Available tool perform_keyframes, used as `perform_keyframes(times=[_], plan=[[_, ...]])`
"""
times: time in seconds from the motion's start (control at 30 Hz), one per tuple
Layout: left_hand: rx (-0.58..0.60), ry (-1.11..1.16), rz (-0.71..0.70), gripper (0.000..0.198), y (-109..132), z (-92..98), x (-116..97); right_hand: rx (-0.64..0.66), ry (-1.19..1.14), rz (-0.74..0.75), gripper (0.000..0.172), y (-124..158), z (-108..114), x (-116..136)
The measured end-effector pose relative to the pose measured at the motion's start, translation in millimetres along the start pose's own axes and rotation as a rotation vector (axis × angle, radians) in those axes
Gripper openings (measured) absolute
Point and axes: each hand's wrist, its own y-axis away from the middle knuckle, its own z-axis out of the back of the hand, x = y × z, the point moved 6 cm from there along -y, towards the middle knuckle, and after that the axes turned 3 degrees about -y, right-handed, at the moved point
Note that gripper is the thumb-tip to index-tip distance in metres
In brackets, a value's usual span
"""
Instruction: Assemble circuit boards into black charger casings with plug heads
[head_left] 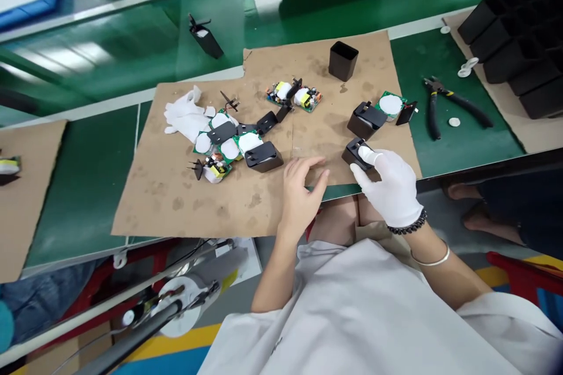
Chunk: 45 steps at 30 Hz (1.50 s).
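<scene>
Gloved right hand (389, 184) holds black adapter housing (352, 153) near front-right corner of cardboard (162, 205); bare left hand (300, 190) empty, apart, leftward.

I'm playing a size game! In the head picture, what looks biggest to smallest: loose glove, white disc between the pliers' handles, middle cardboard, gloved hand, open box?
1. Middle cardboard
2. Gloved right hand
3. Loose glove
4. Open box
5. White disc
</scene>
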Motion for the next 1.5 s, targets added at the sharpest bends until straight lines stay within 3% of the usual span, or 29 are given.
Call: perform_keyframes(times=[0.2,0.43,0.63,0.83,0.93,1.17,1.23,1.37,1.5], plan=[[0.028,0.235,-0.11,0.061,-1.1,-29.8,-16.5,-0.004,-0.12,-0.002,0.036,1.7,-2.4,5.8],[-0.125,0.512,0.042,0.028,-11.8,-48.1,-9.4,-0.112,-0.219,-0.017,0.066,10.9,-6.4,9.5],[-0.145,0.471,0.061,0.027,-8.7,-43.2,-10.6,-0.121,-0.213,0.025,0.046,11.8,-6.3,10.0],[-0.106,0.286,-0.078,0.032,-9.3,-41.0,-12.7,-0.106,-0.171,0.092,0.027,0.7,-4.1,14.0],[-0.068,0.278,-0.083,0.034,-8.0,-40.2,-10.6,-0.103,-0.129,0.112,0.019,-7.4,0.9,16.8],[-0.248,0.506,0.031,0.029,-1.8,-28.2,-2.2,-0.172,-0.138,0.112,0.038,-9.9,35.7,23.9],[-0.222,0.53,-0.04,0.032,-2.8,-27.6,-4.7,-0.157,-0.143,0.12,0.043,-5.9,34.6,24.6],[-0.022,0.427,-0.29,0.06,-3.2,-31.7,-18.1,-0.052,-0.228,0.086,0.061,5.8,9.9,20.7],[0.061,0.244,-0.332,0.061,-1.9,-37.1,-22.1,-0.104,-0.324,-0.005,0.078,16.3,-4.5,14.8]])
